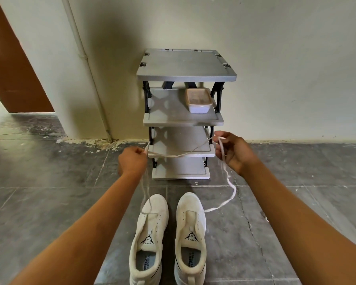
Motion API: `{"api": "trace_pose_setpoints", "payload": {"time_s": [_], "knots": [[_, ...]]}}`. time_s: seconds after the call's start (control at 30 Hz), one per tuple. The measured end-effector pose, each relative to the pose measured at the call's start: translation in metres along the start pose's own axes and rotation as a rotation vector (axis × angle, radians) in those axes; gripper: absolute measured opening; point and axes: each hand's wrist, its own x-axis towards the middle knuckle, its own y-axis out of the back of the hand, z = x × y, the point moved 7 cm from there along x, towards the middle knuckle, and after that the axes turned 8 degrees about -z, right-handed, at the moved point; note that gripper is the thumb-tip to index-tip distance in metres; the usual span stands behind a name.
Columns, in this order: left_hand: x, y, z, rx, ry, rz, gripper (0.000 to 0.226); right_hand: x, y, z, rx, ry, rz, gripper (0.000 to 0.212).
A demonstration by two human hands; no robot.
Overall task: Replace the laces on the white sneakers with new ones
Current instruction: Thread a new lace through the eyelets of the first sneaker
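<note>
Two white sneakers stand side by side on the floor, toes away from me: the left sneaker (147, 237) and the right sneaker (190, 233), both with no laces in their eyelets. A white lace (179, 155) sags between my hands. My left hand (132, 162) pinches it in a fist, and a thin length drops from there onto the left sneaker's toe. My right hand (233, 152) grips the other part, whose thicker tail curls down to the floor beside the right sneaker.
A grey four-tier shoe rack (185, 73) stands against the wall just beyond my hands, with a white lidded container (198, 99) on its second shelf. Dark stone tiles cover the floor. A brown door (14, 64) is at the far left.
</note>
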Motion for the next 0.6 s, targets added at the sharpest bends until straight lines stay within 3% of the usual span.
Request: {"api": "trace_pose_setpoints", "payload": {"time_s": [0.13,0.23,0.43,0.6], "knots": [[-0.012,0.001,0.034,-0.144,-0.185,0.075,0.006,0.007,-0.023,0.007,-0.181,-0.022,-0.067,0.044],[-0.020,0.000,0.050,-0.141,-0.271,0.108,0.010,0.011,-0.027,0.012,-0.286,-0.022,-0.123,0.037],[-0.021,-0.007,0.047,-0.163,-0.282,0.024,0.011,0.010,-0.018,0.006,-0.442,0.080,-0.062,0.012],[-0.022,-0.010,0.050,-0.098,-0.249,0.028,0.012,0.006,-0.023,0.000,-0.637,0.138,-0.039,0.006]]}}
